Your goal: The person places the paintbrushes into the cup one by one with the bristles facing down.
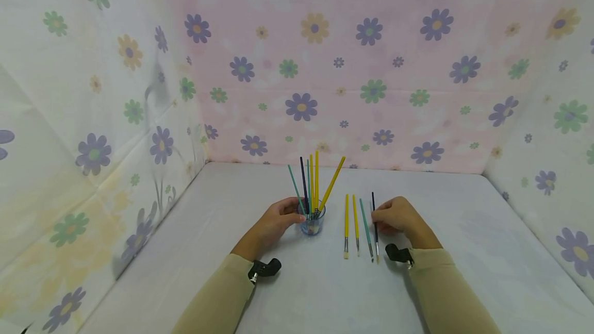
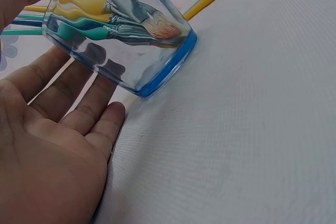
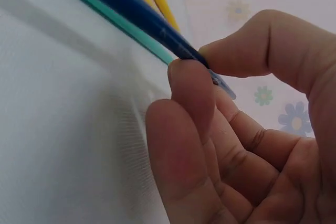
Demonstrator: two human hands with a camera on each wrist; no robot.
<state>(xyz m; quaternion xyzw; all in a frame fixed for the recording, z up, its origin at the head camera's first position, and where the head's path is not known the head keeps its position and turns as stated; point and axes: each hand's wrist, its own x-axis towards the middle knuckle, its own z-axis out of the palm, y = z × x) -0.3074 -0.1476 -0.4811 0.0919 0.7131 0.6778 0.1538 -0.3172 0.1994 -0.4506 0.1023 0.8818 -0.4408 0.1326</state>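
Observation:
A clear glass cup [image 1: 312, 228] with a blue base holds several paintbrushes [image 1: 331, 183], bristles down, with yellow, teal and dark handles. My left hand [image 1: 275, 221] holds the cup from its left side, thumb in front and fingers behind it; the left wrist view shows the palm [image 2: 47, 156] facing the glass [image 2: 123, 74]. To the right, my right hand [image 1: 400, 216] pinches a dark blue paintbrush [image 1: 374, 216] between thumb and fingertips. In the right wrist view, the blue handle [image 3: 142, 17] runs through the pinch. Whether its bristles touch the table cannot be told.
Left of the held brush lie a teal paintbrush [image 1: 365, 224] and two yellow ones, a thin one [image 1: 356, 218] and a wider one [image 1: 346, 216], bristles toward me. A white cloth [image 1: 315, 287] covers the table. Flowered sheets [image 1: 352, 81] stand behind and at both sides.

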